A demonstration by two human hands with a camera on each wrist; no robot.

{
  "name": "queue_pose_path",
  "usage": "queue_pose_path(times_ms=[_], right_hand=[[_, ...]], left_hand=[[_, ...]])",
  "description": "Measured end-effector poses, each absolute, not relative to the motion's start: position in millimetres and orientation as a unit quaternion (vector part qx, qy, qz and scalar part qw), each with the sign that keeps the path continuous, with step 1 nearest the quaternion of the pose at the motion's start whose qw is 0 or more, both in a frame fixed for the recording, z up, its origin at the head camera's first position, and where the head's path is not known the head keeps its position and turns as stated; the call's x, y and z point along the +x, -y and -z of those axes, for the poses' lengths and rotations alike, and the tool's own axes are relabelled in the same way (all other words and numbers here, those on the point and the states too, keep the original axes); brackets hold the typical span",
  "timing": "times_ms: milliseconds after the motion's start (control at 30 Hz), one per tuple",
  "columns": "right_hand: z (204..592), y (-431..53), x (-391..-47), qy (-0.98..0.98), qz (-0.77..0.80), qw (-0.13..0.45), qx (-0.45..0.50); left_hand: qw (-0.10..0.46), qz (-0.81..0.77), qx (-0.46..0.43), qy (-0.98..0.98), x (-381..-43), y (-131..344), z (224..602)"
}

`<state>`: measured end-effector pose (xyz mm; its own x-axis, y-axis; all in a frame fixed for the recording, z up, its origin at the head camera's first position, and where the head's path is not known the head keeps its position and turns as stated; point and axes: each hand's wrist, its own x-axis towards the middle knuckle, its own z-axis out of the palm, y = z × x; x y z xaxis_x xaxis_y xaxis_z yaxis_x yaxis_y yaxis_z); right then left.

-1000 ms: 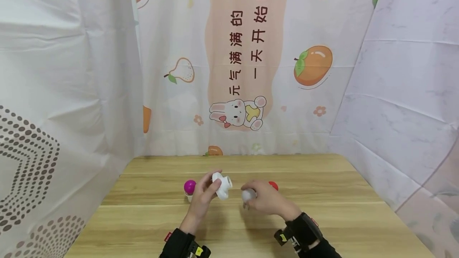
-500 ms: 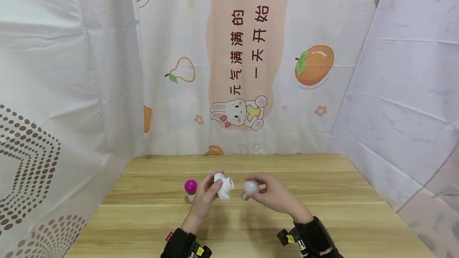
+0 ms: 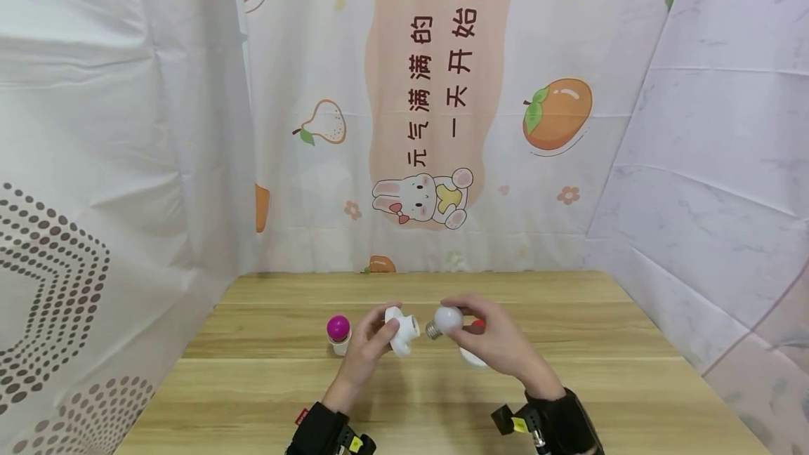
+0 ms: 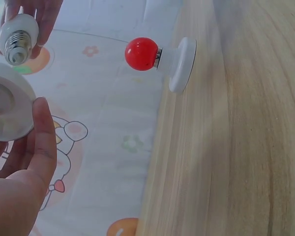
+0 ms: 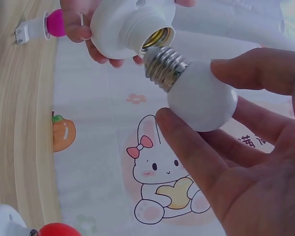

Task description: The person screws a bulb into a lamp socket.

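My left hand grips a white lamp socket by its round base, the threaded opening facing right. In the right wrist view, brass-coloured metal shows inside the lamp socket. My right hand pinches a white light bulb by its globe between thumb and fingers. The bulb's screw base points left at the socket's mouth. In the head view a small gap separates the two. The left wrist view shows metal contacts on the underside of the socket base.
A magenta bulb stands in a white holder left of my left hand. Behind my right hand, partly hidden, a red bulb sits in a white round-based holder. All stand on the wooden table, before a printed curtain.
My right hand has lifted the white bulb and turned its screw base from pointing down to pointing left at the socket. The left hand with the socket has shifted slightly right.
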<state>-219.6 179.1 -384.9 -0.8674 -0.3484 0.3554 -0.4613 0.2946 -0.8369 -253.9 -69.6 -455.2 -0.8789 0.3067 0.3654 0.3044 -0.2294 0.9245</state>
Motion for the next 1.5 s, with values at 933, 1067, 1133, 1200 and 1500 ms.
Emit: queue_pose_path(times_ms=[933,1067,1133,1200,1500], right_hand=[[388,-177,-215,0.769,-0.571,0.111,0.265],[388,-175,-214,0.753,-0.584,0.112,0.282],[388,-173,-214,0.746,-0.589,0.112,0.289],[388,-172,-214,0.742,-0.592,0.116,0.292],[388,-168,-213,0.729,-0.600,0.113,0.310]], left_hand=[[0.017,-0.725,0.239,-0.646,-250,59,434],[0.030,-0.727,0.238,-0.644,-249,63,427],[0.034,-0.727,0.236,-0.643,-248,66,424],[0.037,-0.725,0.239,-0.645,-247,67,421],[0.044,-0.716,0.256,-0.648,-247,67,416]])
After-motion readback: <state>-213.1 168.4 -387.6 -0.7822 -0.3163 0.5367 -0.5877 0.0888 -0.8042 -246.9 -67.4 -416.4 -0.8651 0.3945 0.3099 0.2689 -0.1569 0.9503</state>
